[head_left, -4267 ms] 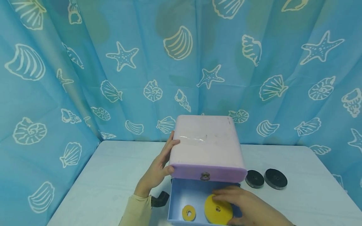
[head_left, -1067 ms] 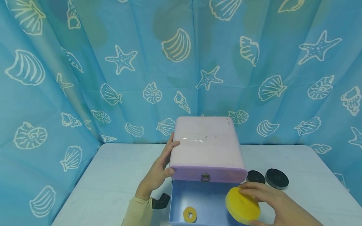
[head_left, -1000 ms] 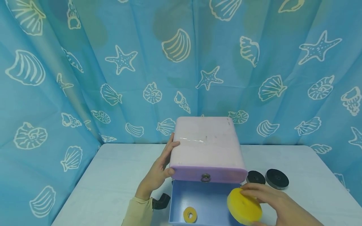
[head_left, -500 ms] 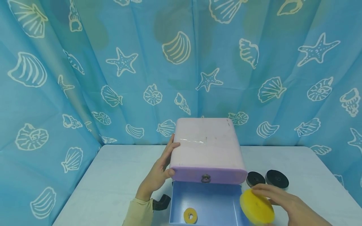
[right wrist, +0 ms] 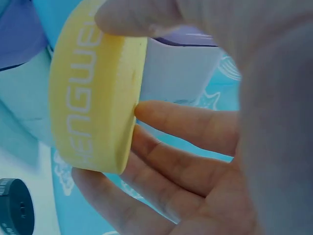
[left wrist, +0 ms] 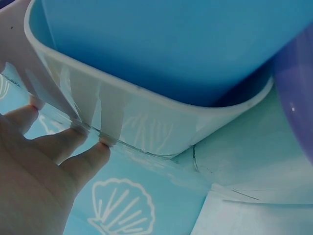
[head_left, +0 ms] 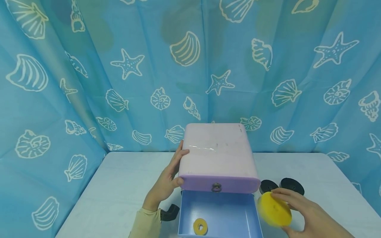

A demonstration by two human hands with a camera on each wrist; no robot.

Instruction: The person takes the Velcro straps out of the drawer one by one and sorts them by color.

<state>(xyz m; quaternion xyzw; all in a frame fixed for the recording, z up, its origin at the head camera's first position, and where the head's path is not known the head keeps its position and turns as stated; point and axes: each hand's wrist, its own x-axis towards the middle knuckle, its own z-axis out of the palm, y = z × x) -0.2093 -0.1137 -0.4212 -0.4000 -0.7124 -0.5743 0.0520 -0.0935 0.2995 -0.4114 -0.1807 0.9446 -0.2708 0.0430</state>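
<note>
Tabletop [head_left: 125,175] fills the lower half of my head view, back edge straight along the curtain [head_left: 160,66], side edges slanting outward toward the bottom. Most room to move, as I read it: lower L, outboard of the L wrist, & far R past the smaller blk roll [head_left: 265,187] and larger blk roll [head_left: 292,185]. Tight spot's lower ctr-right, where the R wall of the blue drawer [head_left: 220,211] runs close by the yellow roll [head_left: 275,210]. Drawer sticks out below the pink box [head_left: 217,155] to the bottom of frame; yellow ring [head_left: 200,220] lies flat in its lower L part. L hand [head_left: 165,181]: fingers spread w/ gaps btwn them, tips touching the box's L side, thumb at its near L corner. R hand [head_left: 309,211]: clamped on the yellow roll, thumb on one side of the rim, fingers on the flat face & opp. rim per the R wrist cam. Roll's just R of the drawer, in front of the blk rolls, partly blurred; can't tell its height off the table. It's tilted, long dimension upper L to lower R in head view; R wrist view shows it nearly upright, lettered rim facing L.
</note>
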